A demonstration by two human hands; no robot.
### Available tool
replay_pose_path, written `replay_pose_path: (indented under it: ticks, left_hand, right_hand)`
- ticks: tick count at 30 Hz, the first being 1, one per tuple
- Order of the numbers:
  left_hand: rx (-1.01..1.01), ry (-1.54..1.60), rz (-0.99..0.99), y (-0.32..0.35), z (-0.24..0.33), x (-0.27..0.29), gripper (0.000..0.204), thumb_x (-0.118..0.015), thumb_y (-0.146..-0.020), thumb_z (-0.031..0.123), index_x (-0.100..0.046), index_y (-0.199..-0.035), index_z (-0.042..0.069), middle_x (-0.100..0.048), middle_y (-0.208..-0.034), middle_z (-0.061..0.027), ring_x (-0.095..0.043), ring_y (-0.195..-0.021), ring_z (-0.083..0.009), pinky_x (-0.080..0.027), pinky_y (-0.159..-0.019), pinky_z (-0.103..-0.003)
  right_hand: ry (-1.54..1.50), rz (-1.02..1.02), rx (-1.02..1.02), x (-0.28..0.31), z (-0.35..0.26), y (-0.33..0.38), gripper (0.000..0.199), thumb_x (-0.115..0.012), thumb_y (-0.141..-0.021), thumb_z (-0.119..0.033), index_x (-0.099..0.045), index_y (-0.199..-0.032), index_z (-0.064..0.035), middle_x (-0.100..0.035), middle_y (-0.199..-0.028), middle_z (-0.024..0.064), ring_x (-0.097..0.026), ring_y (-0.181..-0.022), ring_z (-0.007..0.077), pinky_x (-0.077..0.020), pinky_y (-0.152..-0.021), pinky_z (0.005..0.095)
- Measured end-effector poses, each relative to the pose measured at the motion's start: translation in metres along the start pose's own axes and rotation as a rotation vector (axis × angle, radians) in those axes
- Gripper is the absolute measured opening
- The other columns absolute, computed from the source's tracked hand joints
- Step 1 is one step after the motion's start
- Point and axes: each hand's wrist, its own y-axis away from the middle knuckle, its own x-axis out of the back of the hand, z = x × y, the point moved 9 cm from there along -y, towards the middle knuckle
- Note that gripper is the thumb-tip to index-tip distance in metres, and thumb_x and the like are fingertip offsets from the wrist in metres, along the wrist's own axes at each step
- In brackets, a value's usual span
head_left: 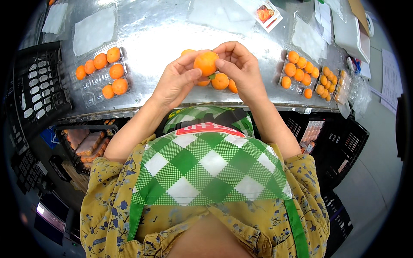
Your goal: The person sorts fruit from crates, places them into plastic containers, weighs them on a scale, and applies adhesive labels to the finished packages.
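Over the metal table (150,38), I hold an orange mandarin (206,63) with a bit of green at its lower side between both hands. My left hand (180,79) grips it from the left, thumb beneath and fingers behind. From the right, my right hand (241,71) pinches its edge with thumb and bent fingers. Just below and behind my hands lie several loose mandarins (220,81), partly covered by my fingers. To the left, a clear plastic tray (91,81) carries several mandarins, with some hollows unfilled. Another clear tray (297,89) with mandarins lies to the right.
A black crate (47,86) stands at the left edge. Beyond the right tray are smaller mandarin packs (327,84) and crumpled clear plastic (360,90). White sheets (95,32), a printed card (267,16) and a white bin (352,34) lie farther back. Black crates (331,142) sit below the table.
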Motion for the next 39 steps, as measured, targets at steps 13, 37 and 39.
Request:
replay_pose_path:
  ticks: [13,37,39]
  left_hand:
    - [0.202,0.032,-0.015,-0.001,-0.019,-0.001,0.057,-0.058,-0.083,0.032,-0.036,-0.128,0.006,-0.050,-0.118,-0.0103,-0.054,-0.106,-0.0177,-0.050,-0.083,-0.030]
    - [0.161,-0.099,0.092,0.000,-0.020,0.004,0.050,-0.056,-0.081,0.014,-0.038,-0.127,0.005,-0.053,-0.116,-0.0113,-0.055,-0.106,-0.0202,-0.049,-0.086,-0.033]
    - [0.162,-0.083,0.090,0.001,-0.021,0.005,0.051,-0.055,-0.082,0.015,-0.038,-0.128,0.005,-0.052,-0.117,-0.0114,-0.055,-0.107,-0.0197,-0.049,-0.086,-0.033]
  right_hand:
    - [0.288,-0.244,0.146,-0.014,-0.006,0.012,0.045,-0.063,-0.072,-0.008,-0.054,-0.116,-0.0038,-0.057,-0.110,0.0045,-0.054,-0.099,0.0138,-0.0419,-0.087,0.0283]
    - [0.391,-0.067,0.236,-0.009,0.003,0.014,0.040,-0.065,-0.068,-0.005,-0.057,-0.107,-0.0041,-0.058,-0.100,0.0057,-0.056,-0.091,0.0150,-0.0460,-0.079,0.0282]
    - [0.292,-0.079,0.189,-0.008,0.011,0.013,0.041,-0.066,-0.069,-0.006,-0.057,-0.108,-0.0044,-0.058,-0.102,0.0057,-0.056,-0.091,0.0144,-0.0462,-0.079,0.0281]
